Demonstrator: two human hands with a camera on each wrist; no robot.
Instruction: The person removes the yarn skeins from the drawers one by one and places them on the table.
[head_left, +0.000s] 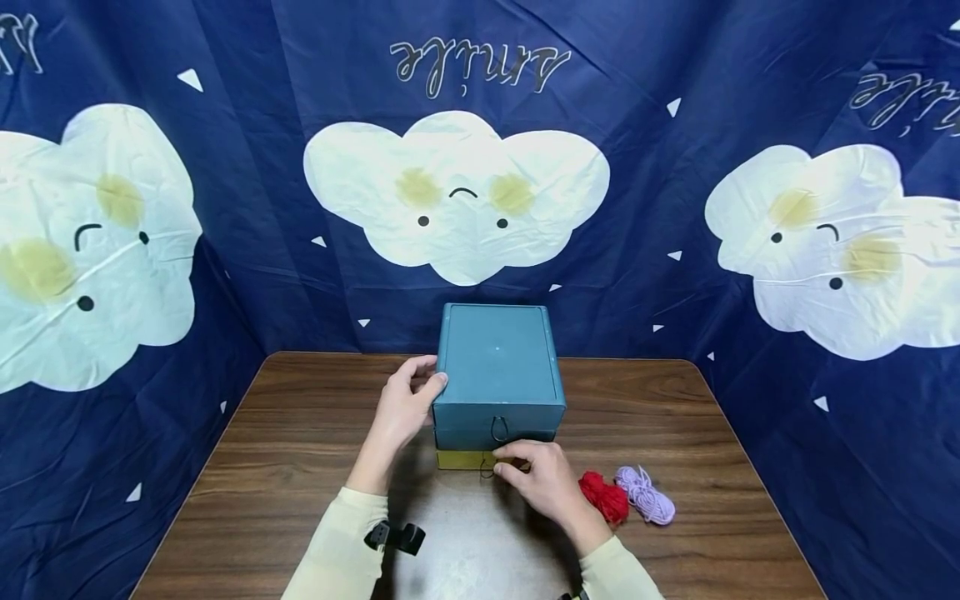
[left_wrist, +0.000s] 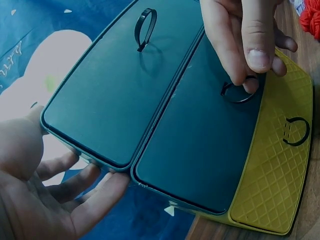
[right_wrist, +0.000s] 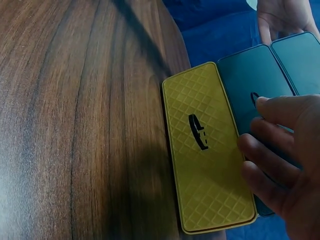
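A stacked drawer box [head_left: 497, 350] stands on the table, with two teal drawers above a yellow one. My left hand [head_left: 397, 408] rests against the box's left side, its fingers spread along that wall in the left wrist view. At the front, my right hand [head_left: 547, 479] pinches the black loop handle [left_wrist: 241, 100] of the middle teal drawer [left_wrist: 190, 145]. The upper teal drawer [left_wrist: 115, 95] and the yellow drawer [right_wrist: 205, 175], which has a diamond pattern, each carry a similar loop. All three drawer fronts look closed.
A red yarn bundle [head_left: 603, 498] and a lilac yarn bundle [head_left: 651, 500] lie on the wooden table [head_left: 300, 467], to the right of my right hand. Dark blue cloth [head_left: 255, 250] printed with clouds hangs behind and on both sides.
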